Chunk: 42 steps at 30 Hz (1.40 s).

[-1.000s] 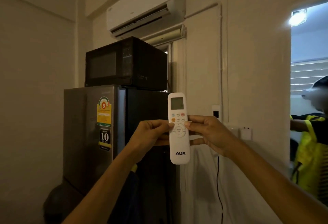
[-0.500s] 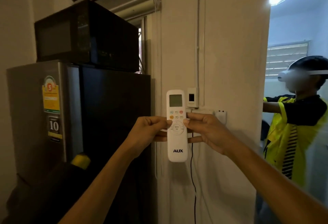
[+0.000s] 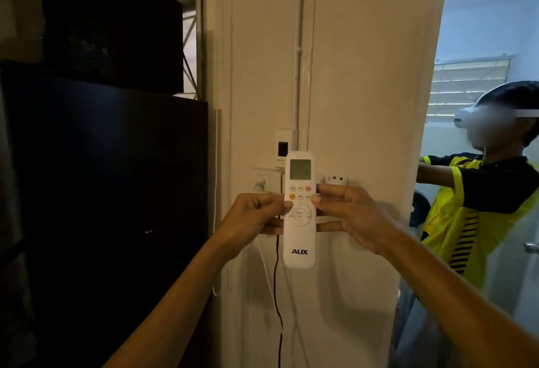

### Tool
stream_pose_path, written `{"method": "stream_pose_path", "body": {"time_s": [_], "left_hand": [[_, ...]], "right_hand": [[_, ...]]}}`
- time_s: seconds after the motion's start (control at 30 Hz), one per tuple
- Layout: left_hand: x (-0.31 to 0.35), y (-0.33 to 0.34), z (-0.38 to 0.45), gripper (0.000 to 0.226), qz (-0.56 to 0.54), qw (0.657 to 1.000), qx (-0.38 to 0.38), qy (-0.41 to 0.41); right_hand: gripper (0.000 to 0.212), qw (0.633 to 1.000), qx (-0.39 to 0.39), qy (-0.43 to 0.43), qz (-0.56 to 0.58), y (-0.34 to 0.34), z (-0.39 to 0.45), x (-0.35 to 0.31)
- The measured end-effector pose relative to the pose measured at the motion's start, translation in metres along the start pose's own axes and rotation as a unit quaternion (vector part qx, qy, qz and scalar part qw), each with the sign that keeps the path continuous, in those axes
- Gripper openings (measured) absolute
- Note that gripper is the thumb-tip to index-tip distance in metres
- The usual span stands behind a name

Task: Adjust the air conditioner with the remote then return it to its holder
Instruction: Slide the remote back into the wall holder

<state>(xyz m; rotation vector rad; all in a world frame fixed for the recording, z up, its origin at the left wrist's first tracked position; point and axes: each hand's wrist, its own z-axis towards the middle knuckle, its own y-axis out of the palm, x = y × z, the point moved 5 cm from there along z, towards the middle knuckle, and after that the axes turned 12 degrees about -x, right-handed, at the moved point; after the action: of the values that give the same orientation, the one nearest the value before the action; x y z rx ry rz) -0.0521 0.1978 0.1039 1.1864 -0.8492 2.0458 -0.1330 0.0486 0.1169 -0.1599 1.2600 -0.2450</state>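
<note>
I have the slim white plastic remote with a grey screen and "AUX" printed near its foot (image 3: 299, 210) upright in front of the cream wall (image 3: 358, 75), pinched at its middle from both sides: my left hand (image 3: 256, 216) has its fingers clenched on the left edge with the thumb over the keypad, and my right hand (image 3: 347, 216) grips the right edge the same way. It looks light and rigid, a smooth shell that could slip, so I judge the long side edges the safest hold, keeping my thumbs off the round buttons. Just behind its top sit a small white wall box with a dark window (image 3: 282, 147) and a white socket plate (image 3: 262, 182); a little white bracket-like fitting (image 3: 336, 179) is just right of it, perhaps the holder, though I cannot tell. A thin black cable (image 3: 276, 294) hangs below. The tall black refrigerator (image 3: 110, 192) crowds my left, and a person in a yellow vest (image 3: 472, 216) stands in the doorway on my right, so the open room is straight ahead.
</note>
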Motion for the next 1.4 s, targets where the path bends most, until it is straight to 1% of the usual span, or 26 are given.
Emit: {"method": "stream_pose_path", "body": {"time_s": [0.17,0.3,0.43,0.6,0.7,0.77,0.83,0.9,0.97,1.07,1.17,1.23,1.3,1.4], "left_hand": [[-0.034,0.017,0.046,0.016,-0.032,0.999,-0.035,-0.016],[-0.06,0.025,0.09,0.02,-0.03,0.997,-0.06,-0.027],[-0.079,0.028,0.137,0.022,-0.034,0.995,-0.09,-0.037],[-0.102,0.03,0.186,0.023,-0.027,0.992,-0.113,-0.04],[-0.115,0.033,0.207,0.023,-0.041,0.992,-0.113,-0.036],[-0.124,0.036,0.217,0.023,-0.062,0.992,-0.106,-0.037],[-0.134,0.042,0.227,0.023,-0.083,0.992,-0.088,-0.032],[-0.145,0.046,0.236,0.021,-0.093,0.994,-0.041,-0.029],[-0.157,0.049,0.244,0.02,-0.092,0.995,0.036,-0.014],[-0.168,0.059,0.246,0.026,-0.067,0.985,0.159,0.026],[-0.169,0.075,0.24,0.036,-0.032,0.969,0.238,0.064],[-0.174,0.081,0.242,0.044,-0.013,0.963,0.259,0.077],[-0.179,0.088,0.244,0.052,0.01,0.963,0.255,0.083],[-0.18,0.096,0.244,0.06,-0.012,0.967,0.239,0.084]], "right_hand": [[0.028,1.0,0.023,0.017,0.004,-0.041,0.011,0.031],[0.021,0.998,0.06,0.031,-0.017,-0.079,0.033,0.051],[0.028,0.996,0.082,0.034,-0.027,-0.117,0.061,0.06],[0.027,0.992,0.11,0.053,-0.037,-0.157,0.092,0.067],[0.02,0.991,0.118,0.059,-0.033,-0.174,0.104,0.075],[0.019,0.989,0.129,0.06,-0.039,-0.185,0.11,0.081],[0.025,0.988,0.139,0.058,-0.042,-0.196,0.114,0.086],[0.031,0.987,0.145,0.056,-0.046,-0.209,0.116,0.089],[0.032,0.986,0.151,0.054,-0.048,-0.222,0.117,0.088],[0.029,0.985,0.154,0.048,-0.059,-0.241,0.118,0.081],[0.025,0.985,0.155,0.042,-0.066,-0.253,0.12,0.074],[0.021,0.985,0.15,0.037,-0.074,-0.258,0.123,0.072],[0.019,0.985,0.149,0.036,-0.083,-0.259,0.125,0.071],[0.02,0.984,0.151,0.032,-0.092,-0.259,0.128,0.069]]}}
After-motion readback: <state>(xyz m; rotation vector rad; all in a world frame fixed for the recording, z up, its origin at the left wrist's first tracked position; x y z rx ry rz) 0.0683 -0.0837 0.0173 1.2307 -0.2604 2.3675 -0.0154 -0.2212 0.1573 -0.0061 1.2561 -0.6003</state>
